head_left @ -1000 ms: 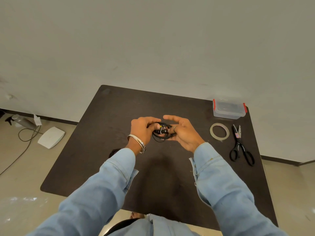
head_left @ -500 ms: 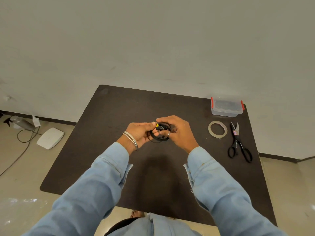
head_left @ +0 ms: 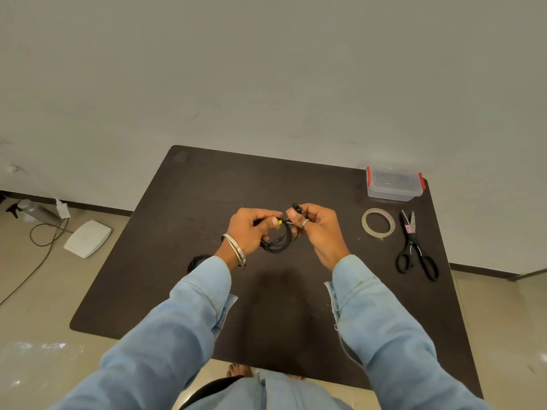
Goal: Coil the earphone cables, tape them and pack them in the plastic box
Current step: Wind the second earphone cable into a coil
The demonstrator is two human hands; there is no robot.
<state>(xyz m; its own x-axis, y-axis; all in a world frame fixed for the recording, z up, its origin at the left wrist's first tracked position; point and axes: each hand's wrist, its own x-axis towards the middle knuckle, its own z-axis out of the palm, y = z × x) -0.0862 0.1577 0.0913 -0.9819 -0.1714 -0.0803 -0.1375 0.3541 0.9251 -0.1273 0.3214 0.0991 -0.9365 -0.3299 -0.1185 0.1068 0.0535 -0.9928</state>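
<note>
While my left hand (head_left: pixel 251 229) is pinching the coiled black earphone cable (head_left: pixel 278 241) above the dark table (head_left: pixel 183 232), my right hand (head_left: pixel 313 226) is gripping its earbud end; taping with the clear tape roll (head_left: pixel 378 221) and packing into the lidded plastic box (head_left: pixel 393 184) are remaining.

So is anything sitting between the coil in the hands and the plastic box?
Nothing visible on the table blocks that path. The earphone cable coil is held by both hands; the tape roll lies just beside the route, and the plastic box has its lid on.
</note>
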